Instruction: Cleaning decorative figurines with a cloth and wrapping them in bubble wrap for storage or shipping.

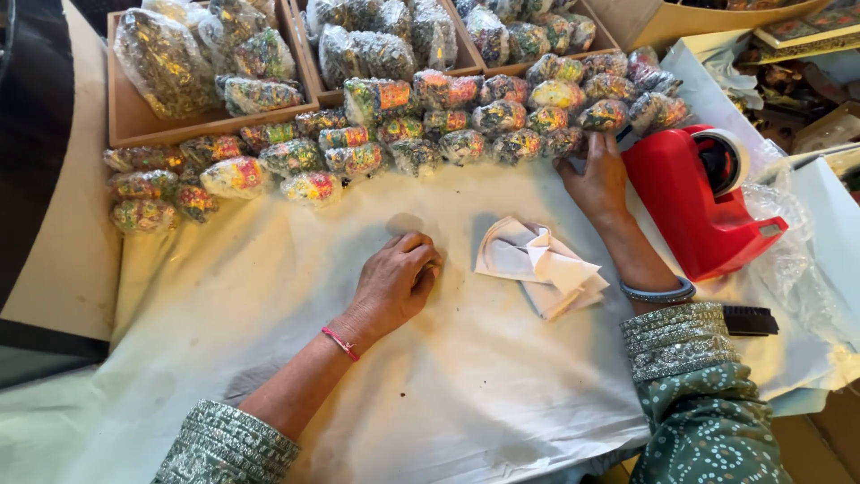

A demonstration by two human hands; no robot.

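Head | L hand (394, 282) fingers curled on cloth (269, 296) | R hand (596, 184) fingers spread by crinkly wrapped bundles (502, 116)

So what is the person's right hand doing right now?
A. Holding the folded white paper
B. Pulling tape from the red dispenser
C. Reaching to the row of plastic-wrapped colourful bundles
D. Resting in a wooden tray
C: the right hand lies at the edge of the wrapped bundles, beside the red tape dispenser but not on it; the folded white paper lies untouched.

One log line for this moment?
left hand: fist on cloth | right hand: touching wrapped bundles | paper between hands | tape dispenser at right
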